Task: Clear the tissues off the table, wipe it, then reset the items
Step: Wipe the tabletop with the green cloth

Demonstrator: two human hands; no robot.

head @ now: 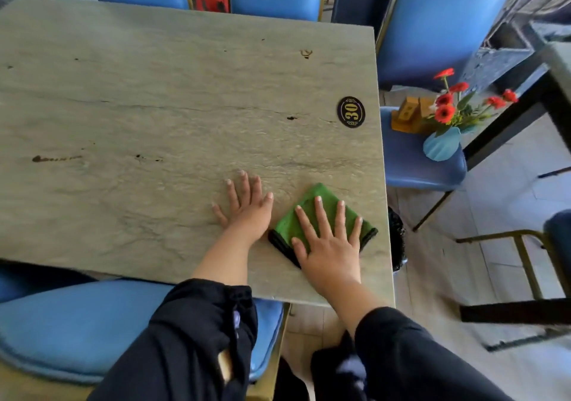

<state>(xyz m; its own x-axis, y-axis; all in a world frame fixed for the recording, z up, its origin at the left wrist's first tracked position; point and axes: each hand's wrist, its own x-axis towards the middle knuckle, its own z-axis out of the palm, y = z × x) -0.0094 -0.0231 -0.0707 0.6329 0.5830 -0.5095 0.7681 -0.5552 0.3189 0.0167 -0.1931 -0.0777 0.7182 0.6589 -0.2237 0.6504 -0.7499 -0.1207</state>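
- Right hand flat with fingers spread, pressing the green cloth on the table, gripping nothing; cloth toward 5 o'clock on the tabletop, near the right edge.
- Left hand flat and released, fingers spread, resting on the bare tabletop just beside the cloth at its 9 o'clock.
- Black oval number plate marked 30 at 12 o'clock from the cloth.
- Blue vase of red flowers and wooden box on a blue chair seat, at 3 o'clock off the table.
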